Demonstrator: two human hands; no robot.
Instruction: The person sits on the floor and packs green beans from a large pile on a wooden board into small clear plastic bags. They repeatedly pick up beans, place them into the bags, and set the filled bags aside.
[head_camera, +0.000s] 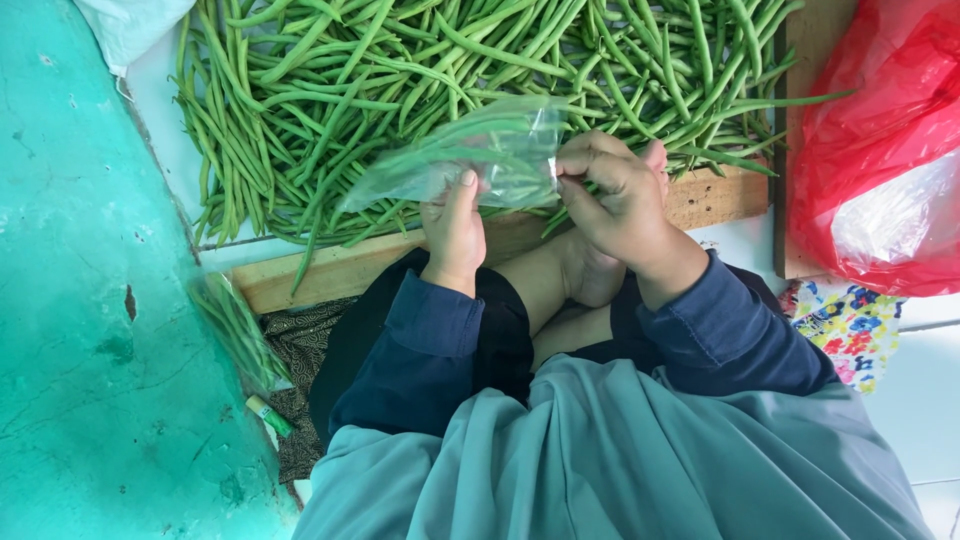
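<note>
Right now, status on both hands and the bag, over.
Left hand and right hand both grip the clear plastic bag of green beans. Loose bean pile behind it. Nothing blocking.

Bag (470, 160): thin clear plastic film, glossy, crinkled; lies over the beans.
Beans (330, 90): smooth, slightly waxy green skins.
Board (345, 268): bare pale wood, matt, rough-sawn; just below the beans.
Red sack (880, 110): shiny, wrinkled plastic; right of the beans.
Wall (70, 300): teal paint, matt, scuffed and chipped; left of the beans.
Sleeves (430, 340): dark blue knit cloth, matt.
Printed cloth (850, 325): floral fabric, below the red sack.
</note>
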